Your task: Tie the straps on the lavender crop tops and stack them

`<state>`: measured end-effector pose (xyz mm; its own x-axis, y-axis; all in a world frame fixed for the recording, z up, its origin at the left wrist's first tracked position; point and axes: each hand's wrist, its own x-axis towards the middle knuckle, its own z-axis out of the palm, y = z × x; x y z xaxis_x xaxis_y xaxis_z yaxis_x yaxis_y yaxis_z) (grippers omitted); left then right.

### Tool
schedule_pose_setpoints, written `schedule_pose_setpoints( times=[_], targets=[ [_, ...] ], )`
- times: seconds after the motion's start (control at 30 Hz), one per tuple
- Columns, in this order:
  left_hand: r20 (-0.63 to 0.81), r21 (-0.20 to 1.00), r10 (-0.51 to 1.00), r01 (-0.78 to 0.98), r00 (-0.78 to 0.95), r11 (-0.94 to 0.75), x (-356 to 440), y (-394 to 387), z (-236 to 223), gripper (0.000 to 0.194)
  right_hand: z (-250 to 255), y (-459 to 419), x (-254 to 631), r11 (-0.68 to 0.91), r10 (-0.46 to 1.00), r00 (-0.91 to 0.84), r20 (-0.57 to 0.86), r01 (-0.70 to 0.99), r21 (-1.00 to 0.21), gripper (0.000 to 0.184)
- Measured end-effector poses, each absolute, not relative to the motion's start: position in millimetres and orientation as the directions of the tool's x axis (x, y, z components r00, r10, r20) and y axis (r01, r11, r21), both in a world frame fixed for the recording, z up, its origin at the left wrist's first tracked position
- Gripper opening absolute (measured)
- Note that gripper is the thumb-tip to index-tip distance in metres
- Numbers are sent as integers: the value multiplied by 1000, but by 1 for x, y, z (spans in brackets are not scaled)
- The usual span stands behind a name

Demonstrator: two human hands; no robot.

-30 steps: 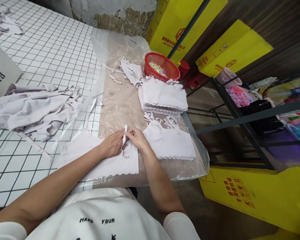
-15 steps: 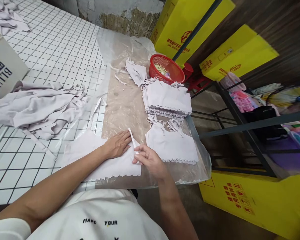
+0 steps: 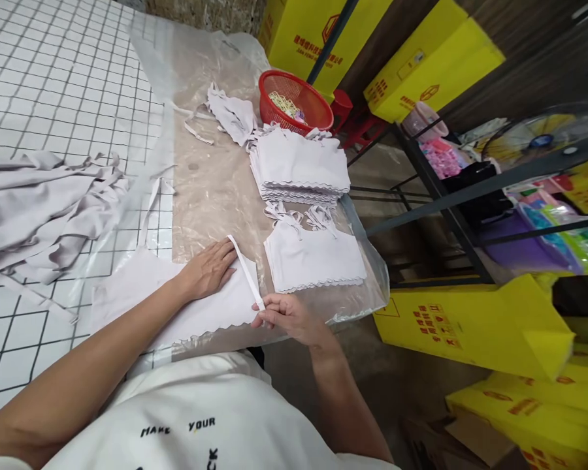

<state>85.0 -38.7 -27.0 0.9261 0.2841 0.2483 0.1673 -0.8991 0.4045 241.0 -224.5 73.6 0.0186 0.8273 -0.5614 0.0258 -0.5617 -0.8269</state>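
Observation:
A pale camisole top (image 3: 215, 310) with a scalloped hem lies spread before me on the plastic-covered tabletop. My left hand (image 3: 206, 269) rests flat on it, fingers stretched out beside the upper end of a thin white strap (image 3: 246, 273). Between the thumb and fingers of my right hand (image 3: 289, 318), the strap's lower end is pinched near the garment's right edge. The strap runs straight between the two hands. Another strap (image 3: 151, 205) trails loose at the garment's upper left. Just right of my hands sits a small stack of similar tops (image 3: 313, 261), their straps bunched on top.
Behind that is a taller stack of tops (image 3: 304, 160), with a crumpled top (image 3: 231, 116) and a red basket (image 3: 269, 98) beyond. Loose garments (image 3: 39, 209) heap on the left over the grid cloth. A metal rack (image 3: 431, 209) and yellow boxes (image 3: 460, 320) stand right.
My right hand has drawn the strap's end down toward the hem, so the strap now lies straighter. My left hand stays flat on the top. The view has shifted right.

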Motion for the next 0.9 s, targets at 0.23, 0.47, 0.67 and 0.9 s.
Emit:
schedule_pose_setpoints(
  times=[0.23,0.47,0.67,0.9],
  targets=[
    [257,422,294,167,921,-891,84,-37,-28,45,77,-237,244,-548,835,-25,-550,66,-834,34],
    [267,465,306,156,914,-871,87,-39,-20,43,65,-186,246,-301,916,262,-305,-56,-952,31],
    [187,564,374,212,909,-798,73,-35,12,28,20,-114,233,-161,910,369,-189,-106,-981,35],
    [4,495,533,461,846,-736,55,-50,17,14,0,-116,232,-229,943,247,-222,0,-973,32]
  ],
)
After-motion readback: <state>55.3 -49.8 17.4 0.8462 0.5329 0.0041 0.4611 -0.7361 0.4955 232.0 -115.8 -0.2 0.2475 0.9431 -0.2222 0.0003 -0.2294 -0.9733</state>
